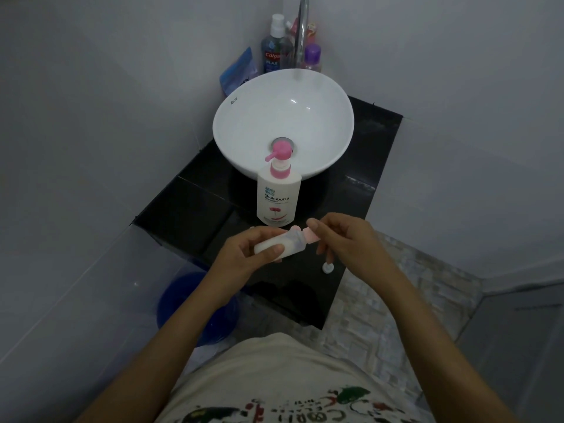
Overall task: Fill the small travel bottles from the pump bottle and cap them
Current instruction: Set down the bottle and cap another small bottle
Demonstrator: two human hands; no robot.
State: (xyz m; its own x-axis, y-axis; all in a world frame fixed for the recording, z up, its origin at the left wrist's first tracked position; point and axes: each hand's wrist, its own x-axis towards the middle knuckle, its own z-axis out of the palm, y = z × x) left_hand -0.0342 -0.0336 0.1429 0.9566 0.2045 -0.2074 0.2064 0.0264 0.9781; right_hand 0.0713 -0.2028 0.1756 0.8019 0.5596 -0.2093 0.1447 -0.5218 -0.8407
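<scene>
My left hand [244, 254] grips a small translucent travel bottle [290, 244] filled with white liquid, held sideways above the black counter [183, 209]. At its neck sits a pink cap [311, 235], pinched by the thumb and fingers of my right hand [345, 239]. A white pump bottle [277, 196] with a pink pump head stands upright just beyond my hands, in front of the basin. A small white round cap [328, 268] lies on the counter below my right hand.
A white round basin [244, 123] sits on the counter under a chrome tap [302, 32]. A mouthwash bottle [273, 53], a purple-capped bottle [312, 58] and a blue pouch [236, 71] stand behind it. A blue bucket [183, 303] is on the floor to the left.
</scene>
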